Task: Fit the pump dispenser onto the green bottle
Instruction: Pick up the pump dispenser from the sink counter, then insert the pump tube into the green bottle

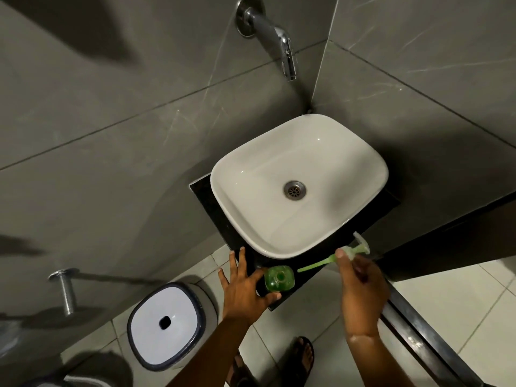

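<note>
On the dark counter ledge (282, 301) in front of the white basin (298, 185) stands the green bottle (279, 278), seen from above with its neck open and no top on it. Beside it on the left, the left hand (245, 289) is spread flat with fingers splayed; the fingers point up toward the basin and rest on the ledge's left part, while the thumb (272, 297) reaches along the near side of the bottle, just beside its base, and whether it actually touches the plastic cannot be told. That hand is not closed around anything. Off to the right and a little higher in view, the right hand (360, 286) pinches the pump dispenser (354, 248) at its collar between thumb and curled fingers. The pale pump head juts up and right past the fingertips toward the basin's near rim, and the green dip tube (315, 265) slants down and left out of the grip, its free end hanging just beside the bottle's upper right shoulder, apart from the open neck. A lidded white bin (164, 322) sits on the tiled floor at lower left, and a chrome tap (279, 34) projects from the grey wall above the basin.
</note>
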`<action>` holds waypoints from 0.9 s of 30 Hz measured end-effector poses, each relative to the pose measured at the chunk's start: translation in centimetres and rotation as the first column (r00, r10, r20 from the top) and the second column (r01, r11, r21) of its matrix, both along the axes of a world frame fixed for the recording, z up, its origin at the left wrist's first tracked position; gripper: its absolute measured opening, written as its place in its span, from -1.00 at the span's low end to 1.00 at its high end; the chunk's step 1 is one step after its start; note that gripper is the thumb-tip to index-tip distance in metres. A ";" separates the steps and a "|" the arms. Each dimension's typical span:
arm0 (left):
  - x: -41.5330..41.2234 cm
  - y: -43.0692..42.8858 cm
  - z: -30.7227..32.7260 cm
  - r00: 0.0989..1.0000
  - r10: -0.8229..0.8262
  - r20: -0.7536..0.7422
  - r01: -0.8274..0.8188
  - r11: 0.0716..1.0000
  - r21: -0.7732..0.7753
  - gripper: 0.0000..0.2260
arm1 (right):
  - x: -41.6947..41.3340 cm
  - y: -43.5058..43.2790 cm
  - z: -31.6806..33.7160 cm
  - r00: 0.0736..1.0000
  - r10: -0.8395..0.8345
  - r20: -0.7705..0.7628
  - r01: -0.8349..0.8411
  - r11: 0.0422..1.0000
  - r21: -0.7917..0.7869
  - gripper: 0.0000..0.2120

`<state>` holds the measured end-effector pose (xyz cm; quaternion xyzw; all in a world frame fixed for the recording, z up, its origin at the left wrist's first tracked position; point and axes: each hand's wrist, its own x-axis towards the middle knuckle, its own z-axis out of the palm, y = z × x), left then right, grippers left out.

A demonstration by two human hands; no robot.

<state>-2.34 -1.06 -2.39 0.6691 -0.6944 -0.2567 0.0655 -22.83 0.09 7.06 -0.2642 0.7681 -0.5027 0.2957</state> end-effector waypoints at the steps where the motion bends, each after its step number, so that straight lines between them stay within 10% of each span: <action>1: 0.1 -0.1 0.0 1.000 -0.005 0.002 0.005 1.000 -0.002 -0.42 | 0.7 0.8 0.5 0.995 0.050 -0.090 -0.053 0.998 -0.035 -0.63; 18: 0.1 -0.2 0.3 1.000 -0.024 0.012 0.024 1.000 -0.018 -0.45 | 4.4 1.1 -0.1 0.849 0.102 -0.518 -0.295 0.906 -0.305 -0.65; 27: 0.2 -0.2 0.0 1.000 -0.024 -0.003 0.024 0.999 -0.033 -0.46 | 5.6 1.8 -2.4 0.830 0.227 -0.510 -0.344 0.928 -0.147 -0.65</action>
